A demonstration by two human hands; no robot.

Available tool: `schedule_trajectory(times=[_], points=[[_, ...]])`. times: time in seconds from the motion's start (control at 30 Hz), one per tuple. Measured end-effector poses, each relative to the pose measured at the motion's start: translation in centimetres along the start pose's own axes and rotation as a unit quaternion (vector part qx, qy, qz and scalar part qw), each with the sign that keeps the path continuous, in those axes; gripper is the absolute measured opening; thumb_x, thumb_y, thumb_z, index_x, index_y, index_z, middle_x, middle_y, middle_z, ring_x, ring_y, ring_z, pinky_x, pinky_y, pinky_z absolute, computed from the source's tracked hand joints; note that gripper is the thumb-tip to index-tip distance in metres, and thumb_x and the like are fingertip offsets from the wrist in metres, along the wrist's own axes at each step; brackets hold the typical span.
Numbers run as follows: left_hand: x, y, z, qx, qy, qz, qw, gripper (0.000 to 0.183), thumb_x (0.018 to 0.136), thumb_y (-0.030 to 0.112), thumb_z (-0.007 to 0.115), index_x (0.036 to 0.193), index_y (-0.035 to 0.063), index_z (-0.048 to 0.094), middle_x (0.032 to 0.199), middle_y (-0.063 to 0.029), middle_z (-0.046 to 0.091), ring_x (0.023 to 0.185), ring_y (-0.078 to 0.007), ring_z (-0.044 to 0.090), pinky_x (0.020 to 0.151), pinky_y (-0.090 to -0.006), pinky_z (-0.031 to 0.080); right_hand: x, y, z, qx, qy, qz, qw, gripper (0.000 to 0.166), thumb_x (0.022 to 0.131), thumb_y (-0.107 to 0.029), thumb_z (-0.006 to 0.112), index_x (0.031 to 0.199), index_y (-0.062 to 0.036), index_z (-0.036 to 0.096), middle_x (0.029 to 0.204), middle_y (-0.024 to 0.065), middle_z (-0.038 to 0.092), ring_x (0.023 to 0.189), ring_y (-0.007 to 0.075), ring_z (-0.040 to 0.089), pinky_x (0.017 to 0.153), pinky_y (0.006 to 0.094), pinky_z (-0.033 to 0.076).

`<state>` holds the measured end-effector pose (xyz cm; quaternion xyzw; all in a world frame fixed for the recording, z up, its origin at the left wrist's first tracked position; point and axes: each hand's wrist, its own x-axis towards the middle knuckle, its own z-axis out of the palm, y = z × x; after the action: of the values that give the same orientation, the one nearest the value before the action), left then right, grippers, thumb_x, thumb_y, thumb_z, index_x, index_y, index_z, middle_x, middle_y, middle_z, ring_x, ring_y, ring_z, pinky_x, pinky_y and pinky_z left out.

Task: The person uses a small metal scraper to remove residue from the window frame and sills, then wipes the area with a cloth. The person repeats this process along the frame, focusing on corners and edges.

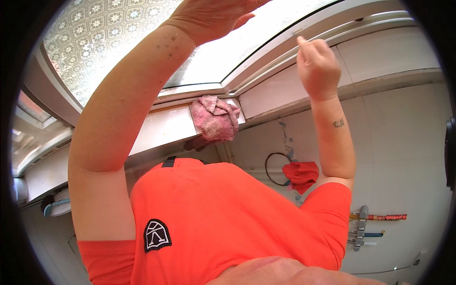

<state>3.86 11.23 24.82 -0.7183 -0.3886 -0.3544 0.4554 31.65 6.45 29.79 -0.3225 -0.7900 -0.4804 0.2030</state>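
My left hand (217,16) is raised across the window glass (210,64), cut off by the top edge of the view. Its thumb and part of a finger show, but the fingertips are hidden, and whether it touches the glass or holds anything cannot be told. On the right, my right hand (318,69) is lifted in front of the white window frame (260,60). Its fingers are curled in, slightly blurred, and no object shows in them. Below and between the hands, a crumpled pink cloth (216,119) lies on the corner of the tiled sill (167,124).
A red cloth (302,174) hangs by a looped dark hose or cable (267,165) against the tiled wall (395,142). A grey rack (361,228) on the right holds several handled items. Patterned glass (110,21) fills the left window pane. A dark object (450,153) sits at the right rim.
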Motion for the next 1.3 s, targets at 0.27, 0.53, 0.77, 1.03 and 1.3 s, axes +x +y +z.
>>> schedule_trajectory(times=[0.27,0.53,0.77,1.03,1.3], points=[[0.0,0.0,-0.3,0.02,0.019,-0.002,1.0,0.07,0.09,0.048,0.065,0.153,0.0211,0.048,0.169,-0.0022,0.028,0.159,-0.0214,0.016,0.13,-0.0556,0.005,-0.3,-0.3,0.3,0.004,0.003,0.003,1.0,0.019,0.082,-0.007,0.074,0.1,-0.0146,0.076,0.08,-0.0015,0.057,0.071,0.0195,0.062,0.057,0.0318,0.052],[-0.1,0.0,-0.1,-0.008,0.007,-0.002,1.0,0.07,0.089,0.047,0.066,0.152,0.021,0.048,0.169,-0.0025,0.028,0.159,-0.0214,0.016,0.13,-0.0548,0.005,-0.7,-0.5,0.6,0.003,0.004,0.006,1.0,0.018,0.084,-0.008,0.076,0.1,-0.0149,0.077,0.08,0.0001,0.061,0.069,0.0199,0.063,0.057,0.0323,0.052],[0.0,0.0,-0.4,0.007,0.018,-0.003,1.0,0.07,0.089,0.046,0.067,0.152,0.0205,0.049,0.169,-0.0024,0.028,0.159,-0.0211,0.016,0.13,-0.055,0.005,-0.5,-0.1,0.3,0.007,0.027,0.027,0.999,0.02,0.081,-0.007,0.076,0.1,-0.0155,0.076,0.08,-0.0009,0.059,0.069,0.0209,0.063,0.057,0.0335,0.053],[-0.2,0.1,0.3,0.003,0.024,-0.01,1.0,0.071,0.089,0.047,0.067,0.152,0.0205,0.049,0.169,-0.0028,0.028,0.159,-0.0224,0.016,0.13,-0.0557,0.005,0.6,0.2,0.2,0.017,0.059,0.048,0.997,0.015,0.083,-0.007,0.076,0.097,-0.0124,0.077,0.079,0.0016,0.062,0.067,0.0233,0.064,0.056,0.0345,0.054],[0.0,0.0,-0.3,0.025,0.002,-0.003,1.0,0.071,0.089,0.049,0.066,0.152,0.0212,0.048,0.169,-0.0027,0.028,0.159,-0.0225,0.016,0.13,-0.0559,0.005,0.9,1.3,0.3,0.045,0.04,0.085,0.995,0.008,0.088,-0.014,0.072,0.096,-0.0127,0.074,0.081,0.0028,0.068,0.069,0.0257,0.068,0.059,0.0363,0.057]])
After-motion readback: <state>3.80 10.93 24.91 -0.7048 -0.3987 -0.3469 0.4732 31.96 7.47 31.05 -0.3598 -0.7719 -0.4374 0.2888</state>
